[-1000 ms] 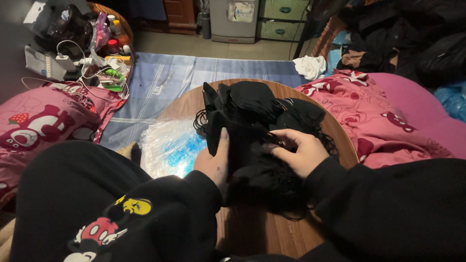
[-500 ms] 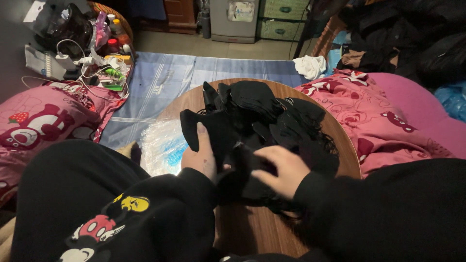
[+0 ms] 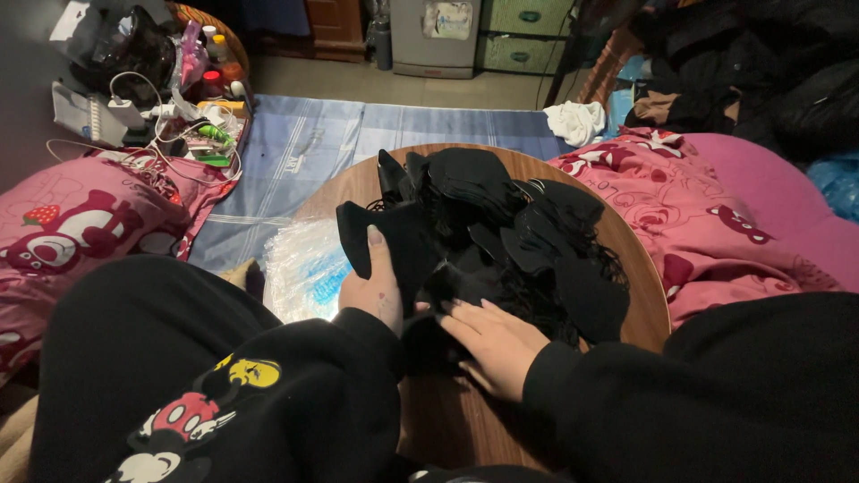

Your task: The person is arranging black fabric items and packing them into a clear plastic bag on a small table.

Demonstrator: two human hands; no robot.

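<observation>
Black fabric pieces [image 3: 501,233] sit heaped on the round wooden table [image 3: 640,286], covering its middle and far half. The heap is the biggest thing on the table; its long axis runs roughly from near-left to far-right, with flat pointed flaps splayed out toward the right edge.

1 black piece [image 3: 394,246] stands out at the heap's left side, held up with its long axis near vertical, tip pointing away from the person. It lies directly ahead of the left hand [image 3: 378,291], which is clamped on it: thumb up the near face, the other fingers hidden behind the cloth. So the left hand is the nearer one to that piece, in contact already.

The right hand [image 3: 492,344] lies flat, palm down, fingers together and spread forward onto the near edge of the heap, just right of the left hand. It presses on the cloth; I cannot tell whether it pinches anything underneath. The heap extends away and to the right from it.

Off the table's left edge: a clear plastic bag [image 3: 300,273] with a blue tint, just beside the left hand. Pink printed bedding [image 3: 716,224] flanks the table. A blue striped mat [image 3: 304,152] lies on the floor beyond.
</observation>
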